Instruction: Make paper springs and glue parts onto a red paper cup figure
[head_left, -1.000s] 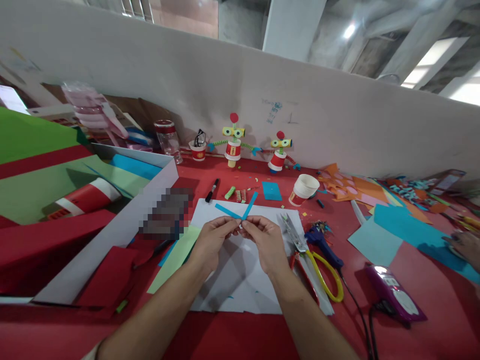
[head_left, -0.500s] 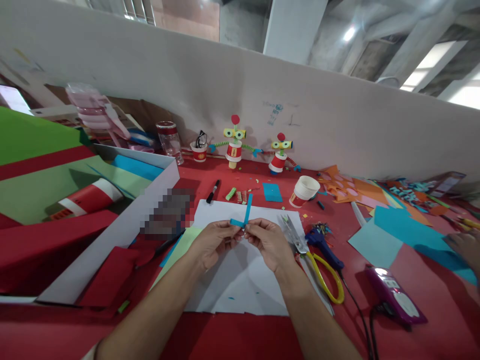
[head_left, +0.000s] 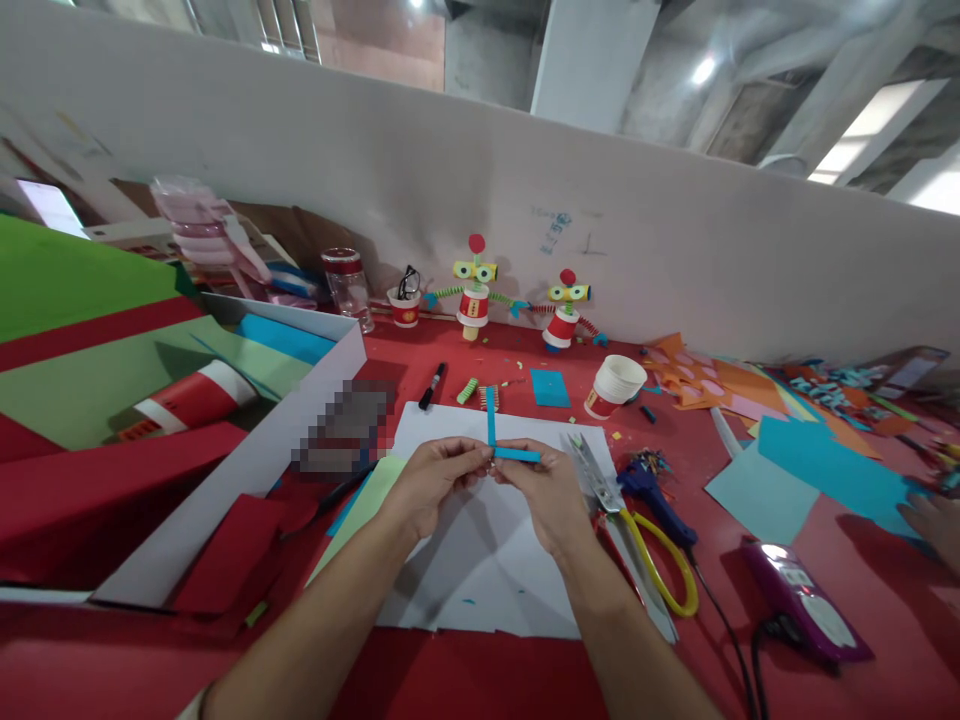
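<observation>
- Over the white paper (head_left: 487, 560) in the middle of the red bench (head_left: 480, 680), two blue strips (head_left: 491, 418) of paper meet at a corner between the person's hands.
- The left hand (head_left: 427, 485) has its grip pinching that corner, thumb against fingers.
- The right hand (head_left: 544, 490) pinches there too; one strip points toward the wall (head_left: 337, 160), the other runs rightward across this hand's fingers.
- Blue writing (head_left: 556, 228) is on the wall, too faint for me to read; beside it, a mark like an upside-down T.
- Two cup figures (head_left: 474, 305) stand below; the left one's red band carries a yellowish panel with dark marks, too small to make out.
- The cup (head_left: 405, 314) holding glasses (head_left: 409, 282) bears a yellow emblem on red.
- The stacked cups (head_left: 619, 380) show part of a red label, its lettering unclear from here.
- Scissors (head_left: 630, 525) and a glue gun (head_left: 660, 505) lie right of the hands.
- Another person's hand (head_left: 934, 520) rests near the blue sheet (head_left: 832, 470) at far right.
</observation>
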